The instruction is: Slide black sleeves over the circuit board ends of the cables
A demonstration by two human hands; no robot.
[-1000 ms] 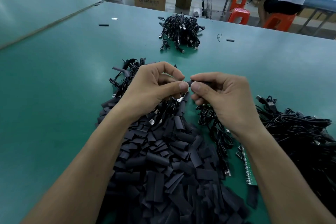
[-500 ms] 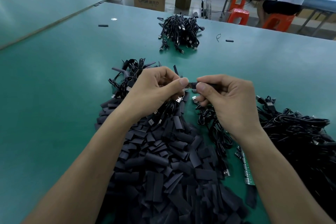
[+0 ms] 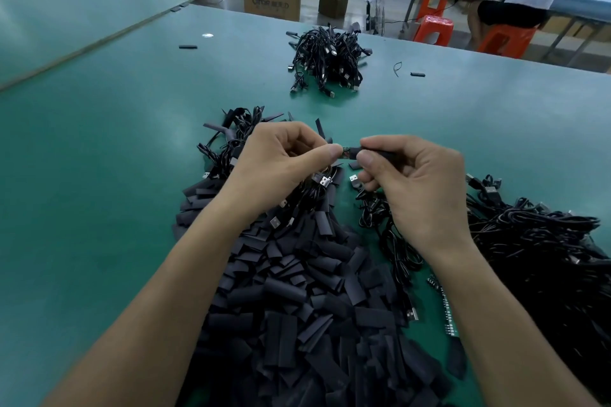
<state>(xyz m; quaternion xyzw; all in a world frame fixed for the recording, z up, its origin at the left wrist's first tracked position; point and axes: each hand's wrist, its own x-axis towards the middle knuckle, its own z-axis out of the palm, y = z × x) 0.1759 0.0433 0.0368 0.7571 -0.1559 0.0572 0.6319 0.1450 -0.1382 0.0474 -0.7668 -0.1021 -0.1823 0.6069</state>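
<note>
Green matting covers the wide workbench (image 3: 99, 175), and above its middle a short black tubular sleeve (image 3: 377, 154) sits partly over the small circuit board end (image 3: 346, 153) of a thin black cable, with a sliver of board bare between the hands. The right hand (image 3: 416, 185) pinches the sleeve between thumb and forefinger, its other fingers curled. The left hand (image 3: 281, 162) pinches the cable's end just behind the board. A silver USB plug (image 3: 325, 180) hangs just under the left hand. Beneath both forearms lies a heap of flat black sleeve pieces (image 3: 297, 291), and a tangled mass of black cables (image 3: 545, 258) lies to the right. A green strip of circuit boards (image 3: 447, 311) lies between them. Farther off rests a smaller bundle of black cables (image 3: 327, 59)
</note>
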